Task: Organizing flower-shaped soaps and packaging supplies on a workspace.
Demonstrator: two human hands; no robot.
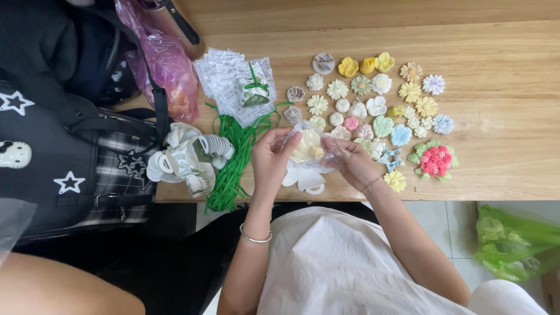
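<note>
Table: a wooden table (496, 157) is used as the work surface; every item is laid toward its near edge, within arm's reach.
Bag: a black bag with white stars (52, 169) is set at the far left, off the work area.
Pink bag: a pink plastic bag (166, 61) is lying beside the black bag, at the table's left end.
Flower pieces: many small moulded flower shapes (373, 99) in white, yellow, blue and pink are spread flat and separately, so that each can be seen and picked singly.
Red cluster: 1 red-and-green flower cluster (433, 158) is set at the right of the spread.
Ribbons: a bundle of green ribbons (233, 157) is laid left of the hands, close at hand.
Sachets: a stack of clear printed sachets (233, 81) is tied with green ribbon, behind the ribbons.
White tags: a heap of white card pieces (186, 157) is kept beside the ribbons.
Clear pouch: a clear pouch (312, 146) with a cream flower piece inside is held up between both hands, over the table's near edge.
Left hand: the left hand (271, 157) is pinched on the pouch's left edge.
Right hand: the right hand (353, 163) appears clamped on the pouch's right side, fingers partly hidden by film.
</note>
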